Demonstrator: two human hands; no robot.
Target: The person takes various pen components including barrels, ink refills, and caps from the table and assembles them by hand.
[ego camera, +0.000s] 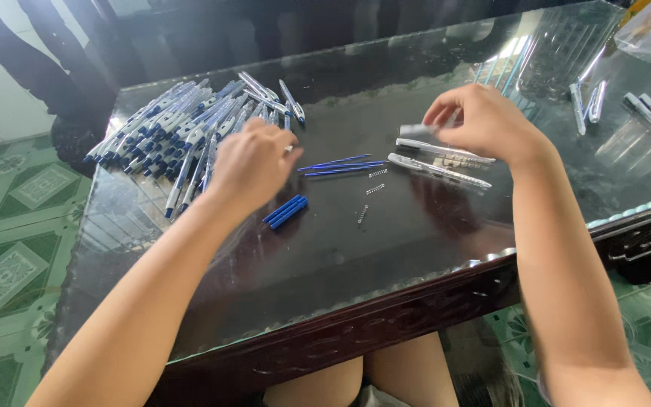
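Head view. Landmark: the pile of blue-and-white pens at the far left of the glass-topped desk.

Left hand sits just right of the pile, knuckles up, fingers curled in; a small pale tip shows at its right edge, but what it holds, if anything, I cannot tell. Right hand is well to the right of the pile, fingers pinched narrow on a short pale pen piece, held just above the desk.

Between the hands, right of the pile: thin blue refills lying in a loose fan, three small metal springs scattered just below them, and two short blue caps side by side, nearer the desk's front edge. Under the right hand lie two clear pen barrels, roughly parallel, flat on the glass. More pens lie far right of the pile, beside clear plastic bags.

Handling judgement: the pen piece looks light, stiff plastic and smooth, so likely to slip or roll on glass; a fingertip pinch at mid-length suits it. The springs look tiny and apt to flick away; pick by the ends. The refills look thin and would flex; take them near the middle.
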